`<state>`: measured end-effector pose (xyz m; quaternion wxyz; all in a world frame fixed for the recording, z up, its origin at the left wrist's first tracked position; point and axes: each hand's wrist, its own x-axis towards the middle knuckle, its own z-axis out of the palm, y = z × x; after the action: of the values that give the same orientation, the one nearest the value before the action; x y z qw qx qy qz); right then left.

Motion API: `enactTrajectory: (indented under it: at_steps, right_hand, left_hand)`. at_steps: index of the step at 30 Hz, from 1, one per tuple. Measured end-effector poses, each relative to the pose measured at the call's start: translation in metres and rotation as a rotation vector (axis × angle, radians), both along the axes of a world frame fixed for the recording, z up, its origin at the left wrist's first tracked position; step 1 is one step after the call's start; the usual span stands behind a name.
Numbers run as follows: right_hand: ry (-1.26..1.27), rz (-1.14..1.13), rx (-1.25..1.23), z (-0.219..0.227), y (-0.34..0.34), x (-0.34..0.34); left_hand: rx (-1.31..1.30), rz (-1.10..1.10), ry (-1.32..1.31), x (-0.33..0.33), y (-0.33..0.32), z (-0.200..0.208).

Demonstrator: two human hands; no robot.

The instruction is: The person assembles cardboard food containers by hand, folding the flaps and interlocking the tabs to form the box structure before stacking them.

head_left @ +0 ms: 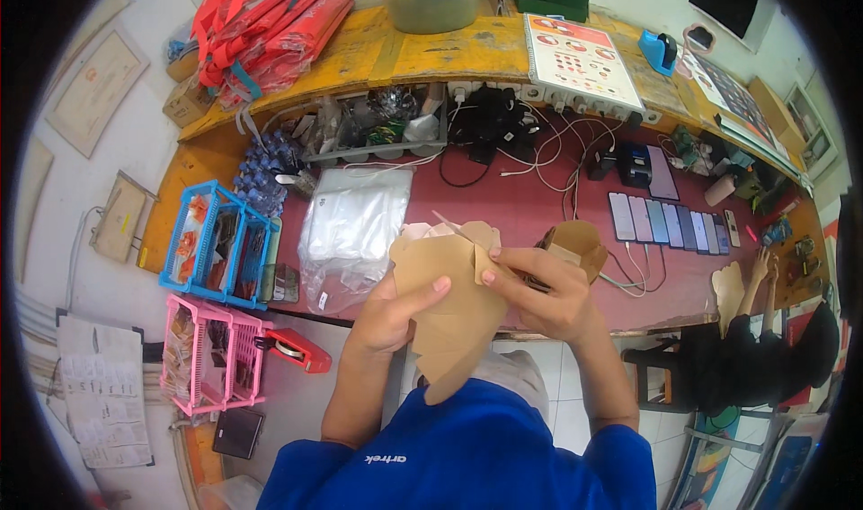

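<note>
A partly folded brown cardboard box (449, 303) is held up in front of my chest, above the desk's near edge. My left hand (388, 317) grips its left side, with the thumb lying across the panel. The fingers of my right hand (544, 290) pinch a flap at its upper right edge. Pale pinkish pieces show behind the box's top edge, but I cannot make out what they are. Just beyond my right hand, another brown cardboard box (580, 245) stands open on the desk, partly hidden by that hand.
Left of my hands lies a stack of clear plastic bags (355, 213). Blue baskets (216, 240) and pink baskets (211, 357) stand further left, near a red tape dispenser (301, 350). Several phones (665, 222) and cables lie at right. A person in black (755, 357) sits far right.
</note>
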<state>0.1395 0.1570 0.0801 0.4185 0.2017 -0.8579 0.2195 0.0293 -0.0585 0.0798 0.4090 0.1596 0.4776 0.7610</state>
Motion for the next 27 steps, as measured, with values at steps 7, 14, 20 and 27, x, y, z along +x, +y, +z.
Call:
enactTrajectory:
  at_steps: [7, 14, 20, 27]
  right_hand:
    - [0.026, 0.055, -0.081, -0.005, 0.000, -0.006]
    - [-0.045, 0.080, -0.406, -0.007, -0.020, -0.007]
    - [-0.060, 0.095, -0.535, -0.002, -0.022, -0.011]
    - [-0.082, 0.027, -0.598, 0.005, -0.032, -0.015]
  left_hand:
    - [0.132, -0.077, 0.044, -0.005, 0.002, -0.014]
    - [0.100, -0.072, 0.122, -0.007, 0.004, -0.015]
    - [0.120, -0.090, 0.169, -0.015, 0.000, -0.020]
    - [0.128, -0.073, 0.267, -0.017, 0.001, -0.015]
